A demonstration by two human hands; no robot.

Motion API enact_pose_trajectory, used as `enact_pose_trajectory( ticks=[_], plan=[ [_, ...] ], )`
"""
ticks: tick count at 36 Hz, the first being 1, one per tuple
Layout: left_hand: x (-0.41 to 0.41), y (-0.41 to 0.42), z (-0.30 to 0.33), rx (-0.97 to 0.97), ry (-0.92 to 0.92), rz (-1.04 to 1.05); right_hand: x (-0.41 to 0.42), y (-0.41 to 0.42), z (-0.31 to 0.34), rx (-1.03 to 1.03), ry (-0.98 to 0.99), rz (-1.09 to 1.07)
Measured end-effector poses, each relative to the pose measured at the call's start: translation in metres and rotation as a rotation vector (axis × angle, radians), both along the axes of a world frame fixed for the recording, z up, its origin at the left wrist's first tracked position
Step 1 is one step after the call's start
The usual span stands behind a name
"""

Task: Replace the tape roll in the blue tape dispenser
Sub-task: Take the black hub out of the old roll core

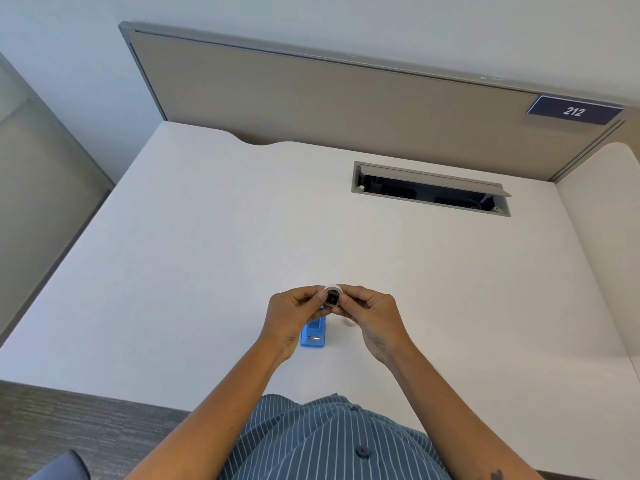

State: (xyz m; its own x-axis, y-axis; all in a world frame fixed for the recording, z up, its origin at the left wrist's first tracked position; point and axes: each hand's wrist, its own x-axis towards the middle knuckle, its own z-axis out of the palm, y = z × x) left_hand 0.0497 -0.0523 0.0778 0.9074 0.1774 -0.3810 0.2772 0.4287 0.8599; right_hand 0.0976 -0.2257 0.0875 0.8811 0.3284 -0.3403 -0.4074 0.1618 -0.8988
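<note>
Head view shows you holding a small clear tape roll with a black core (333, 297) above the white surface (207, 237), your left hand (291, 315) and right hand (372, 318) each with its grip clamped on one side of it. Just below your hands, the translucent blue plastic tape dispenser (313, 336) lies on the surface. A second pale roll (349, 321) peeks out beside your right hand.

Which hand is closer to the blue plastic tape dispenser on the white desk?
Left. The left hand is directly over the blue plastic tape dispenser, overlapping its top; the right hand is off to its right.
</note>
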Motion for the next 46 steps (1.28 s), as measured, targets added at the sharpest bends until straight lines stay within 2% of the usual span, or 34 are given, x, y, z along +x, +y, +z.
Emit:
enact_pose_trajectory(
  ticks=[7,17,25,36,46],
  plan=[
    [0.003,-0.006,0.002,-0.038,0.059,0.045,0.0,0.001,-0.001,-0.032,-0.017,-0.05],
    [0.002,-0.007,-0.003,-0.065,0.121,0.071,-0.006,0.005,0.003,-0.289,-0.275,0.035],
    [0.002,-0.009,-0.005,-0.052,0.12,0.044,-0.007,0.004,-0.002,-0.404,-0.387,-0.02],
    [0.016,-0.013,-0.009,0.161,0.102,0.064,-0.006,-0.002,-0.007,-0.462,-0.399,-0.089],
    [0.06,-0.009,-0.029,0.554,0.159,-0.022,0.0,-0.018,-0.009,-0.504,-0.352,-0.218]
  ],
)
